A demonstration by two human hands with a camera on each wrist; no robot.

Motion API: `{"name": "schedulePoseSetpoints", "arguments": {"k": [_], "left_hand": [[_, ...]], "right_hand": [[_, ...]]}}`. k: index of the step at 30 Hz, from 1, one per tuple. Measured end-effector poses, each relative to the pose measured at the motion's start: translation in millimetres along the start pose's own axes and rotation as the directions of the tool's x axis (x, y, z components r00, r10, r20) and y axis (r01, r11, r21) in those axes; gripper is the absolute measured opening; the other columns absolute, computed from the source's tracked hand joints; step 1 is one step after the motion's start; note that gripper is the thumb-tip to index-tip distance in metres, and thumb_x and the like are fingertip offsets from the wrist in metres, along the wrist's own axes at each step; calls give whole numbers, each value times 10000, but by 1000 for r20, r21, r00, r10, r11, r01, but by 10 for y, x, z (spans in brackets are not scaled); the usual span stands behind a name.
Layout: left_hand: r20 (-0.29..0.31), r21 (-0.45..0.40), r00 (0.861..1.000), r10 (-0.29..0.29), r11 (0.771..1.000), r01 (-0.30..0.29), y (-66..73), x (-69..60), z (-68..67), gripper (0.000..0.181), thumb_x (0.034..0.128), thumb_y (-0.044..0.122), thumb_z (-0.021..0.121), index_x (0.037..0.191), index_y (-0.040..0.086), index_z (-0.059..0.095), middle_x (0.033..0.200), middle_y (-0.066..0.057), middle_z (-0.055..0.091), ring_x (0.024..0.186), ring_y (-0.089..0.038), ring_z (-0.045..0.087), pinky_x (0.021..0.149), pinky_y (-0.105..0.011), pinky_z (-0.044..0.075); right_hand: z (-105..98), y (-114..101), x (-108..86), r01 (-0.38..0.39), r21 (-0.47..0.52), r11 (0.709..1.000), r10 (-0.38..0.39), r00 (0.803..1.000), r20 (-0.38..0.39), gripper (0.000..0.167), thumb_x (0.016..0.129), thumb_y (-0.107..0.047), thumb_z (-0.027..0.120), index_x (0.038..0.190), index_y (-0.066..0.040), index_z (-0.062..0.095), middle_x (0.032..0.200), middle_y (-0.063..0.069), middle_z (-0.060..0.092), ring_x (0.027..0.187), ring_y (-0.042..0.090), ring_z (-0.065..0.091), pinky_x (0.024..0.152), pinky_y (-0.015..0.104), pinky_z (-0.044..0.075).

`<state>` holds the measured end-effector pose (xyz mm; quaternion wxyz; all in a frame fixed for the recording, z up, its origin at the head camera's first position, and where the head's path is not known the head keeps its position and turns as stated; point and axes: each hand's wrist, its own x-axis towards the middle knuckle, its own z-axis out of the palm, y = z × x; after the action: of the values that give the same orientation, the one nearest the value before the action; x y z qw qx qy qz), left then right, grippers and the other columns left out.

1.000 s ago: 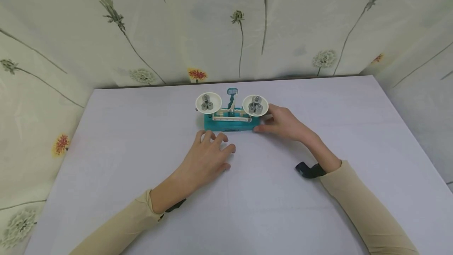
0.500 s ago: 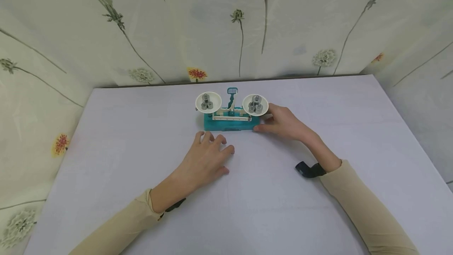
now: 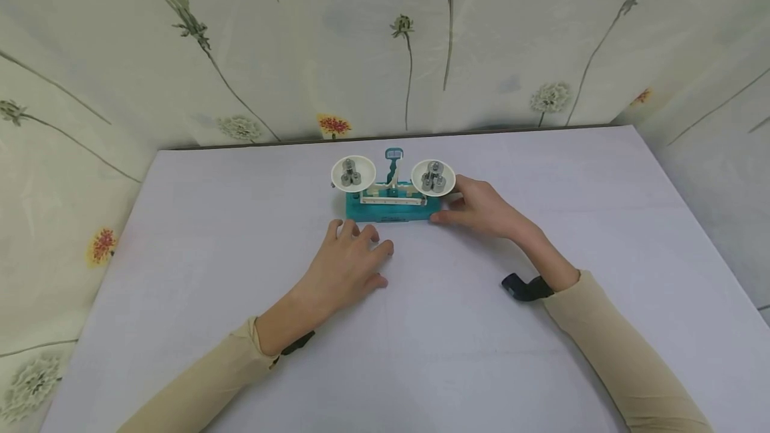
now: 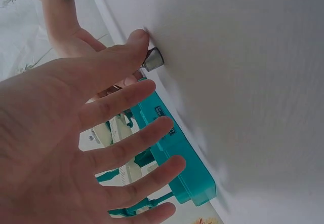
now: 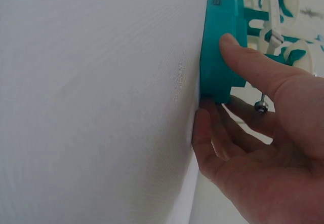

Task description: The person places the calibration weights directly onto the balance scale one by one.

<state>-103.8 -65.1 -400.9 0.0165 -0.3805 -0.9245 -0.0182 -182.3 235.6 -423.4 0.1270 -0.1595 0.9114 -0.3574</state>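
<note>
A teal balance scale (image 3: 391, 209) stands toward the table's far edge. Three grey metal weights (image 3: 351, 173) rest in its white left pan, and several weights (image 3: 434, 177) are in its right pan. My right hand (image 3: 484, 209) holds the base's right end, with the thumb on the front face and the fingers round the end, as the right wrist view shows. Fingers spread, my left hand (image 3: 343, 266) is just in front of the base. A grey metallic cylinder (image 4: 154, 59) shows partly behind the left thumb in the left wrist view; whether they touch, I cannot tell.
A white cloth (image 3: 457, 353) covers the table. Flower-patterned fabric (image 3: 361, 52) hangs behind the table and at both sides. A black wrist camera (image 3: 526, 288) sits at the right cuff.
My left hand has shifted slightly to the left, and its fingers and thumb have moved a little. The right hand keeps its place on the balance scale, and the weights look unchanged.
</note>
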Motion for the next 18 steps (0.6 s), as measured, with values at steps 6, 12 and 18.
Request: {"name": "schedulePoseSetpoints", "arguments": {"k": [6,12,18], "left_hand": [[-28,16,1000,-3,1000,3,-3,-5,18,483,871,445,901,1247,204,716,1181,-80,744,1100,-339,666,1061,-604,533],[-32,13,999,6,1000,-6,-1,0,14,489,849,435,919,1230,202,719,1133,-79,752,1066,-344,674,1035,-599,546],[-22,35,1000,3,999,-2,0,2,14,448,857,402,922,1205,197,731,1052,-66,762,1032,-329,678,1029,-588,553]], "right_hand": [[2,1,-2,7,-1,1000,-7,1000,0,784,925,-216,872,1584,-79,470,1477,178,650,1345,418,660,1100,560,582],[-5,-4,-3,9,-5,1000,-9,1000,-4,782,920,-211,877,1577,-72,476,1452,177,662,1332,408,666,1089,550,591],[-2,-4,2,6,-1,1000,-6,1000,-3,775,920,-210,877,1572,-75,482,1441,173,668,1329,406,669,1089,547,591]]}}
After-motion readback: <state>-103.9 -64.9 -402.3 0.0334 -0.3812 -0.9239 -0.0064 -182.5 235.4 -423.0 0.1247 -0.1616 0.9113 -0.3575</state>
